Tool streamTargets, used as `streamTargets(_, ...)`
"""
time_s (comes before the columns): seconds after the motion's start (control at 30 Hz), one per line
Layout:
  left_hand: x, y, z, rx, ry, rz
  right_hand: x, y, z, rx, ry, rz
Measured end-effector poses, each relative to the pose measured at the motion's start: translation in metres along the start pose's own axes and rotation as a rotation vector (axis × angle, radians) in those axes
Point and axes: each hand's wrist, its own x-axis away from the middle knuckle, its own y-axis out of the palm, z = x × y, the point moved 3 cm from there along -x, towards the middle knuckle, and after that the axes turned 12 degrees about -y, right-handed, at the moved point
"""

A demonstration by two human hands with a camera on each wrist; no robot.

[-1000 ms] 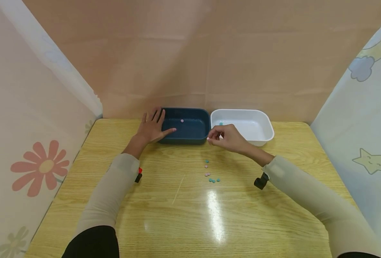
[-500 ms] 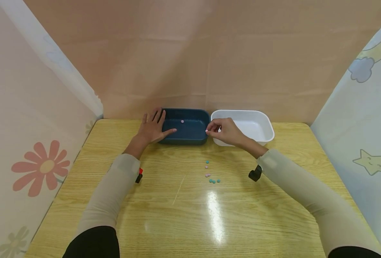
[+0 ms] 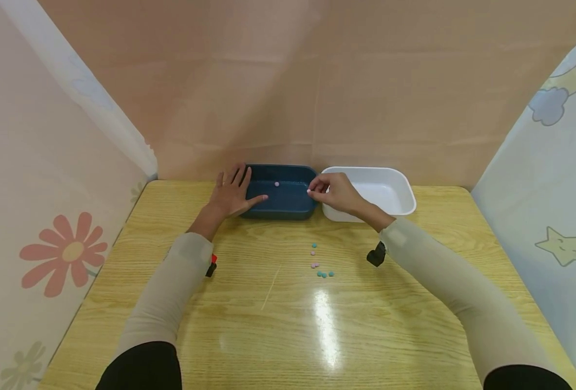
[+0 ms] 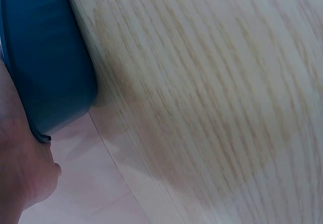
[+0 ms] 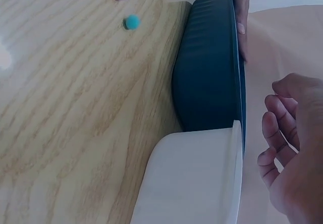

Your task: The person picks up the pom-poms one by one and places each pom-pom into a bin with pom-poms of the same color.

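Observation:
My left hand (image 3: 230,198) rests with spread fingers on the left end of a dark blue tray (image 3: 280,214). Inside that tray lies one small pink ball (image 3: 276,184). Between thumb and fingertips my right hand (image 3: 339,192) pinches another small pink ball (image 3: 309,190), over the tray's right end. In the right wrist view the curled fingers (image 5: 271,128) are above the level of the rims, and the held ball is hidden. A white tray (image 3: 400,189) stands right beside the blue one, partly behind the right hand and wrist.
Several small balls lie on the wooden table (image 3: 249,325) in front of the trays: pink balls (image 3: 313,266) and teal balls (image 3: 324,275), with one teal ball (image 3: 314,245) nearest the trays. A brown backdrop (image 3: 288,81) rises behind; patterned panels flank the table.
My right hand has moved up and left with the pink ball, from in front of the trays to over the blue tray's right end. The left hand has stayed put.

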Motion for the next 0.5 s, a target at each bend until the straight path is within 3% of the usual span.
streamTargets(0.23, 0.0, 0.0, 0.001, 0.001, 0.007, -0.006, -0.008, 0.001, 0.006, 0.003, 0.062, 0.003)
streamTargets(0.5, 0.001, -0.001, 0.0, -0.005, 0.0, -0.004, -0.019, 0.002, 0.012, 0.013, 0.06, 0.026)
